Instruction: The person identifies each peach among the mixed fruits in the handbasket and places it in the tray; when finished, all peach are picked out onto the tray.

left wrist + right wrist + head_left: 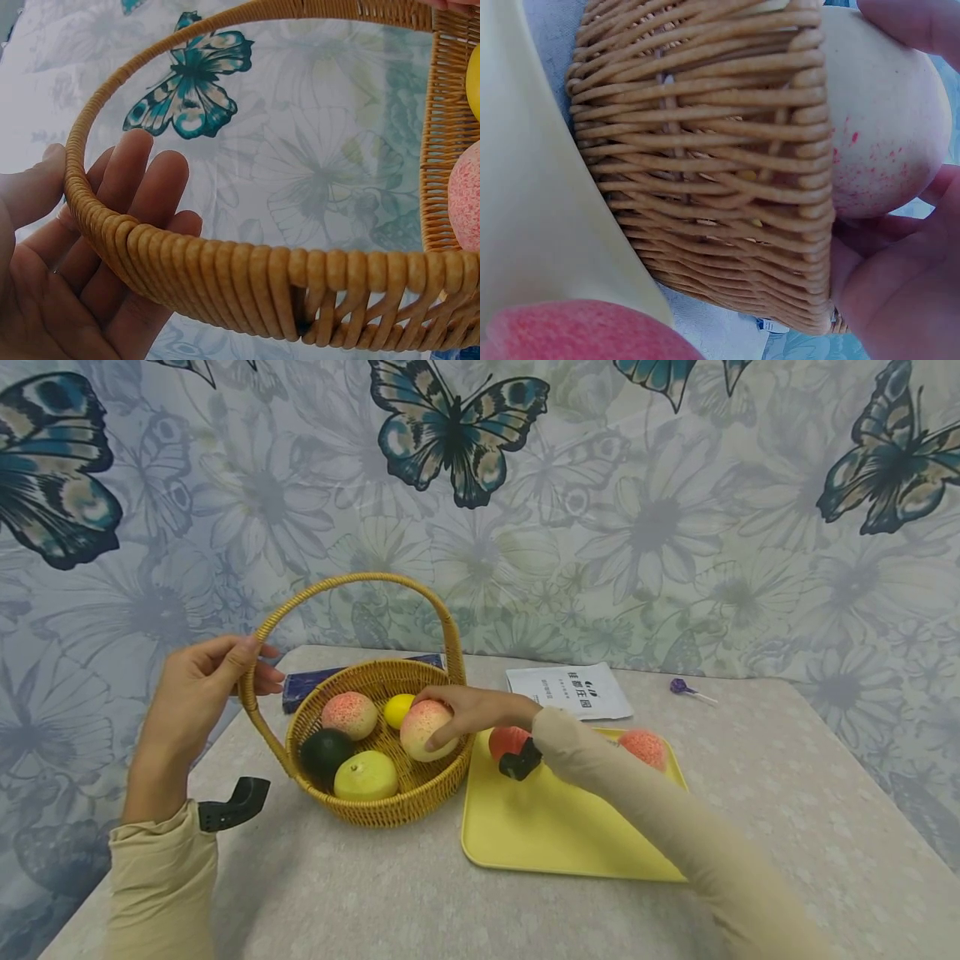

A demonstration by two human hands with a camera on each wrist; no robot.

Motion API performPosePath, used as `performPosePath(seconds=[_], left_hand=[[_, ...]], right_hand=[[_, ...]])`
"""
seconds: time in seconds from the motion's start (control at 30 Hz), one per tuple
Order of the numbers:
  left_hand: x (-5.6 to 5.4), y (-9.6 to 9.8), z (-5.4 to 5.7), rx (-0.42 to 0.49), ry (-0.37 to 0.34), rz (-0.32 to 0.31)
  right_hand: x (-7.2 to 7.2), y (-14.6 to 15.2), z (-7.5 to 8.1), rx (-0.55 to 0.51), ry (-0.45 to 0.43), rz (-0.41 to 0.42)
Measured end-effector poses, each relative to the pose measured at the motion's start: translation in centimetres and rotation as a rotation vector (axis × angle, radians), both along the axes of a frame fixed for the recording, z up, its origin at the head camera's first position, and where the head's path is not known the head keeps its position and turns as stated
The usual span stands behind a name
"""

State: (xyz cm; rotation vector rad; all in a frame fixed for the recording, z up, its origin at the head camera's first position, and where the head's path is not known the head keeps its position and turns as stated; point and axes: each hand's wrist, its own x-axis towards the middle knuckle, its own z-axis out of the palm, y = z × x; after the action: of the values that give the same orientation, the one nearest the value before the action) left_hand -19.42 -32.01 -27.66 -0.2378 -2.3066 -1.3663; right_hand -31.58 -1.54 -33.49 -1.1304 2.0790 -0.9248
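Observation:
My left hand (191,710) holds the side of the wicker basket's handle (202,266) between thumb and fingers. With my right hand (480,710) I grip a pale peach with pink speckles (426,732), held at the right inner side of the basket (390,814). In the right wrist view this peach (885,112) shows above the rim, with fingers on both sides. Also in the basket are a pink-speckled peach (349,716), a yellow lemon (397,711), a dark green avocado (326,756) and a round yellow-green fruit (366,777).
A yellow tray (555,839) lies right of the basket, bearing a red fruit (508,742) and a pink peach (643,748), partly behind my right arm. Behind are a dark blue box (300,691), a white packet (573,691) and a purple lollipop (678,686).

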Motion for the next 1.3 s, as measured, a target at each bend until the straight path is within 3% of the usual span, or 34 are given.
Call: performPosePath(seconds=[0.67,1.3], left_hand=[[-0.3,0.0,0.1,0.033,-0.003,-0.023],[-0.1,-0.1,-0.1,0.065,0.005,-0.047]], right_hand=[[1.3,1.3,0.3,-0.107,0.008,-0.023],[2.3,2.7,-0.9,-0.270,-0.008,-0.059]])
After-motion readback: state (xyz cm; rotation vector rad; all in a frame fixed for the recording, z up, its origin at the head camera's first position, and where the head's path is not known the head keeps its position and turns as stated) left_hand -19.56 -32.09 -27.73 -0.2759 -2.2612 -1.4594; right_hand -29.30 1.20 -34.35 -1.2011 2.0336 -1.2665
